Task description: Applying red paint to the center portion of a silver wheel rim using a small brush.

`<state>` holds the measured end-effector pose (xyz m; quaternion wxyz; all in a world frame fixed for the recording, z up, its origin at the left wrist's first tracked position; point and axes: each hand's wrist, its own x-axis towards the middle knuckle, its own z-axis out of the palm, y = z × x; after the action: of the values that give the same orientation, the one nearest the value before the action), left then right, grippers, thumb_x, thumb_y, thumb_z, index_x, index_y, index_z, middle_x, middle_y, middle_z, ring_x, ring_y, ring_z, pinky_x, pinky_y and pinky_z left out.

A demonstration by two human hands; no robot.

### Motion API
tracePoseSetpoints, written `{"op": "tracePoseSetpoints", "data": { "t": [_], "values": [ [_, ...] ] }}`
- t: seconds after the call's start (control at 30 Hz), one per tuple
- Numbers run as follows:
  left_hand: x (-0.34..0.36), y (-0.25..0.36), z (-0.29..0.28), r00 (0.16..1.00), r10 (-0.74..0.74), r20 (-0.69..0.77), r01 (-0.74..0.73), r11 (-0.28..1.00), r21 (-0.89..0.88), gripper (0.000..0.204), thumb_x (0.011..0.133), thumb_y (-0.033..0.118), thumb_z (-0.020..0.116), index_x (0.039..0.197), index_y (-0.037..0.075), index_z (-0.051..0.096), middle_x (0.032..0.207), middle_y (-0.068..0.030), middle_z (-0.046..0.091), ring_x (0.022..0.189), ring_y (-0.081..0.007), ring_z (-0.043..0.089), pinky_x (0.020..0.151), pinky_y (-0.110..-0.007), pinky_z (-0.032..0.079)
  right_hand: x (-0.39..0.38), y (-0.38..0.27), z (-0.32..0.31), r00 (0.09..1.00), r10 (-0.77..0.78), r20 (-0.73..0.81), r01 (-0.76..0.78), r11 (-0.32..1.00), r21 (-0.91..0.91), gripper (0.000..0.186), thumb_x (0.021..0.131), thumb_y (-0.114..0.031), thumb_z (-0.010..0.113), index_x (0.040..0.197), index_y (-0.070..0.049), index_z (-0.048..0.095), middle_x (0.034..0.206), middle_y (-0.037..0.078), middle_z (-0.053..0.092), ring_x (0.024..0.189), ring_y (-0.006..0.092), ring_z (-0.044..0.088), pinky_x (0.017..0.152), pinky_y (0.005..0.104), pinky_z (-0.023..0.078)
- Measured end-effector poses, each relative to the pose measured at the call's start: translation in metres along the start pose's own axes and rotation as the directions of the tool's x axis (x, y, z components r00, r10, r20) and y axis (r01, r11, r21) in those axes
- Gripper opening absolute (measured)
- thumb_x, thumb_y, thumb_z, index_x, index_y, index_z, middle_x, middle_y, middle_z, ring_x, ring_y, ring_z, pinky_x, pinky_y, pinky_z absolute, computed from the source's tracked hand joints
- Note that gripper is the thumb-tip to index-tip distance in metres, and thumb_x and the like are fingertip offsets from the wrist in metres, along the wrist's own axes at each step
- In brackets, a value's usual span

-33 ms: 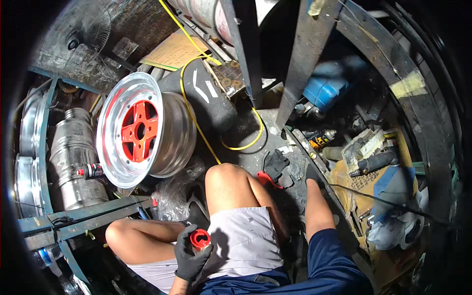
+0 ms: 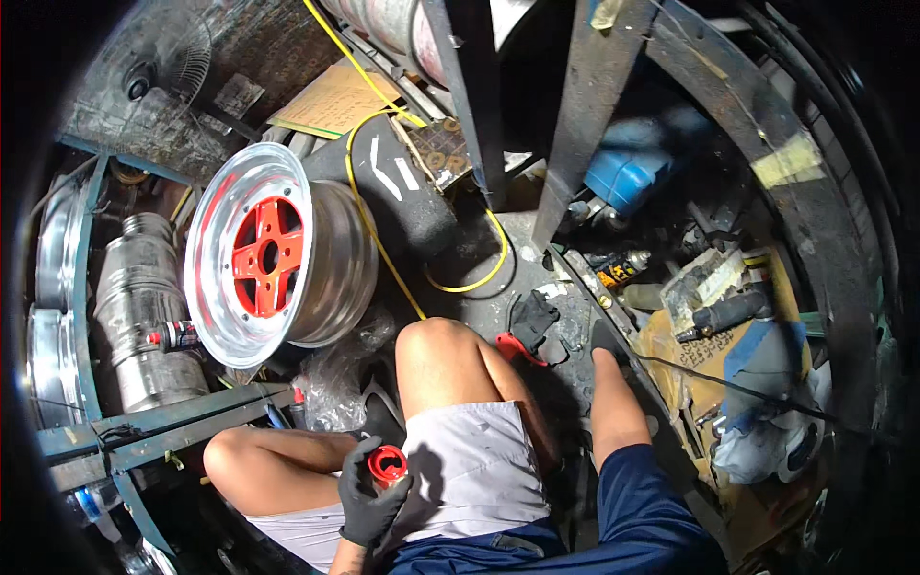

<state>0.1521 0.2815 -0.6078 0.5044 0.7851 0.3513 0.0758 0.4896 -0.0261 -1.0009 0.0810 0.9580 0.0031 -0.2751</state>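
Note:
My left hand (image 2: 367, 500), in a black glove, grips a small round red cap (image 2: 387, 466) above my lap, beside my grey shorts. My right hand (image 2: 606, 341), also in a black glove, reaches down to the dark floor at the edge of a metal rail; its fingers are too dark to read. Just left of it lie a loose black glove (image 2: 535, 318) and a red-handled tool (image 2: 516, 347). A polished wheel rim with a red centre (image 2: 270, 255) lies on its side beyond my left knee.
A yellow hose (image 2: 370, 222) loops across the floor past a black tyre piece (image 2: 402, 192). More polished rims (image 2: 144, 287) and a spray can (image 2: 172, 335) are at left behind a blue metal frame (image 2: 163, 417). Cluttered tools (image 2: 714, 311) and a blue container (image 2: 628, 172) are at right.

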Motion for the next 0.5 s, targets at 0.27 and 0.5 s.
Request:
{"op": "tracePoseSetpoints", "data": {
  "t": [0.27,0.5],
  "values": [
    [0.007,0.015,0.007,0.994,-0.104,-0.033,0.099,0.987,-0.131,0.068,0.071,-0.004,0.081,0.132,0.000,0.052,0.129,-0.0094,0.057,0.114,-0.0180,0.059,0.100,-0.033,0.050,-0.077,0.000,-0.001,0.927,0.105,-0.359,0.112,0.838,0.534,0.032,0.076,-0.021,0.067,0.099,0.001,0.070,0.104,0.027,0.067,0.097,0.0459,0.063,0.087,0.0521,0.051],
    [0.014,0.004,0.008,0.999,0.041,-0.011,-0.042,0.996,-0.073,0.069,0.070,-0.004,0.081,0.132,0.000,0.053,0.130,-0.0097,0.057,0.118,-0.0195,0.057,0.103,-0.034,0.048,-0.130,0.019,-0.015,0.711,-0.132,-0.691,0.563,0.695,0.446,0.011,0.081,-0.004,0.064,0.091,0.001,0.065,0.103,0.019,0.059,0.103,0.0361,0.058,0.093,0.0424,0.045]
  ]
}}
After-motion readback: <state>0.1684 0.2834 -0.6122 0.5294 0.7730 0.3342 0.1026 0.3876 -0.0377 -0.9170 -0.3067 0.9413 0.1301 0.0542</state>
